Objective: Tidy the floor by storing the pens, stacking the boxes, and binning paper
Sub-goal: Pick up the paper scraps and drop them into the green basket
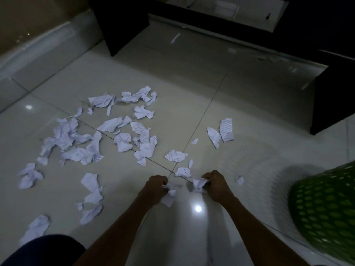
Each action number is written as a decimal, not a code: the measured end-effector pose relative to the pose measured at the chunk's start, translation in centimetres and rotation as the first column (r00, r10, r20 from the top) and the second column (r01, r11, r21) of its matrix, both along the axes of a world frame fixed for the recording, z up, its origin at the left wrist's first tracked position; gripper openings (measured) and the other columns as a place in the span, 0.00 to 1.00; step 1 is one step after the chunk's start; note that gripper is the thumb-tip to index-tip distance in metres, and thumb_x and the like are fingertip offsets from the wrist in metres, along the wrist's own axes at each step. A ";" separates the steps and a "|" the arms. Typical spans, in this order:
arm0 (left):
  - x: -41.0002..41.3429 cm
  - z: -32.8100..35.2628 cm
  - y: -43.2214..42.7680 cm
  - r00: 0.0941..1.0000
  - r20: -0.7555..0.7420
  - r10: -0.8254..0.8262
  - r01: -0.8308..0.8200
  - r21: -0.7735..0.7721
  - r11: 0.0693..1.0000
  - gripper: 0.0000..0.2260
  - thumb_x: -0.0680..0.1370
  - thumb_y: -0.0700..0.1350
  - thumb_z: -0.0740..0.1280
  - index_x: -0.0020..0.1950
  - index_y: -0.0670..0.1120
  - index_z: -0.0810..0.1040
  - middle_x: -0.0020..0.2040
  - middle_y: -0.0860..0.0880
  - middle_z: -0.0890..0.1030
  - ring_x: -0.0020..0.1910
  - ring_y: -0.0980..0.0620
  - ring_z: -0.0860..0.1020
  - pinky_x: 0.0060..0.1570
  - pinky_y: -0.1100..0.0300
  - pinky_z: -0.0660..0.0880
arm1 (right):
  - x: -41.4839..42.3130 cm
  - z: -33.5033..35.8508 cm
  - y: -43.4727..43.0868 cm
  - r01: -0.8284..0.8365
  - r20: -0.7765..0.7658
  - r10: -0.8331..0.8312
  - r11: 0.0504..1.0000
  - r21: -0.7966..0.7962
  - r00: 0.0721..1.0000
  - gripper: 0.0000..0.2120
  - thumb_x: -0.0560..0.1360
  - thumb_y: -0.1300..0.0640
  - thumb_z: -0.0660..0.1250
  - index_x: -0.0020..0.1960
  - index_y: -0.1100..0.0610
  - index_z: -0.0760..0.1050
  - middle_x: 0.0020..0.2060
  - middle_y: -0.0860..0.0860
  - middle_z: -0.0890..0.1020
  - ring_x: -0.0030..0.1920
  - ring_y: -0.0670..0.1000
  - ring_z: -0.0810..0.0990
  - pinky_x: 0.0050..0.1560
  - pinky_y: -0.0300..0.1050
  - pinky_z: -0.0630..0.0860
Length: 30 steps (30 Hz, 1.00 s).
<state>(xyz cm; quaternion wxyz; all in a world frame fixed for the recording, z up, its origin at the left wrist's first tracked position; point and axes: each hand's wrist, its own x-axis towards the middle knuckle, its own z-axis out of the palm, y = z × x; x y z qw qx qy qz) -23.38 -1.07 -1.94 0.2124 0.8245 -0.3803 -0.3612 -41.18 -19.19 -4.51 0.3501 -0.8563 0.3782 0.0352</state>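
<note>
Several torn, crumpled scraps of lined white paper (123, 139) lie scattered over the pale tiled floor, mostly left of centre. My left hand (156, 186) is closed around a crumpled paper scrap (169, 196) that hangs below its fingers. My right hand (216, 184) grips another crumpled paper piece (198, 184) just above the floor. A green perforated plastic bin (324, 212) stands at the lower right, a little right of my right forearm. No pens or boxes show on the floor.
Dark furniture legs stand at the top centre (123, 22) and right (334, 96). A white board or box (230, 12) lies under the furniture at the top. My knee in dark cloth (44, 250) fills the lower left corner.
</note>
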 end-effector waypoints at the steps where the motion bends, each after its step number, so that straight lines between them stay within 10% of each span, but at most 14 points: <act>1: 0.0 0.0 -0.2 1.000 0.004 0.014 -0.013 -0.043 0.999 0.12 0.72 0.46 0.70 0.42 0.36 0.80 0.39 0.44 0.80 0.39 0.50 0.77 0.36 0.66 0.68 | 0.3 0.2 0.0 0.018 0.023 -0.017 0.999 -0.035 1.000 0.08 0.67 0.61 0.67 0.40 0.66 0.80 0.38 0.63 0.80 0.41 0.60 0.79 0.41 0.38 0.64; 15: -0.2 1.6 -4.0 0.988 -0.065 0.144 -0.153 -0.177 0.972 0.09 0.70 0.42 0.61 0.30 0.48 0.67 0.29 0.53 0.72 0.30 0.56 0.70 0.34 0.63 0.66 | 0.0 4.5 -3.2 0.212 0.123 -0.198 0.971 -0.115 0.973 0.11 0.66 0.62 0.73 0.29 0.66 0.75 0.25 0.58 0.77 0.27 0.51 0.74 0.29 0.39 0.62; 18: 0.9 1.0 -6.1 0.995 -0.029 0.092 -0.095 -0.158 0.983 0.07 0.70 0.37 0.63 0.44 0.35 0.78 0.44 0.39 0.80 0.44 0.46 0.77 0.46 0.69 0.70 | -2.8 5.1 -4.8 0.322 0.198 -0.293 0.938 -0.129 0.935 0.16 0.66 0.56 0.68 0.26 0.67 0.74 0.22 0.59 0.75 0.24 0.52 0.73 0.26 0.36 0.61; 25: -0.1 -0.1 -8.9 0.954 0.287 -0.088 0.094 -0.008 0.996 0.19 0.74 0.46 0.69 0.64 0.46 0.74 0.70 0.41 0.63 0.65 0.41 0.66 0.61 0.52 0.69 | -8.0 3.7 -6.0 0.355 0.135 -0.348 0.935 -0.025 0.928 0.18 0.63 0.42 0.70 0.28 0.56 0.73 0.19 0.43 0.69 0.19 0.36 0.67 0.25 0.24 0.62; 30: -0.4 -0.6 -9.2 0.966 0.251 -0.054 0.046 0.037 0.998 0.29 0.73 0.47 0.70 0.71 0.58 0.62 0.74 0.47 0.54 0.72 0.43 0.57 0.64 0.46 0.67 | -9.1 0.3 -6.4 0.320 -0.009 -0.322 0.945 -0.066 0.947 0.30 0.60 0.40 0.79 0.52 0.60 0.78 0.46 0.58 0.79 0.52 0.59 0.77 0.50 0.49 0.75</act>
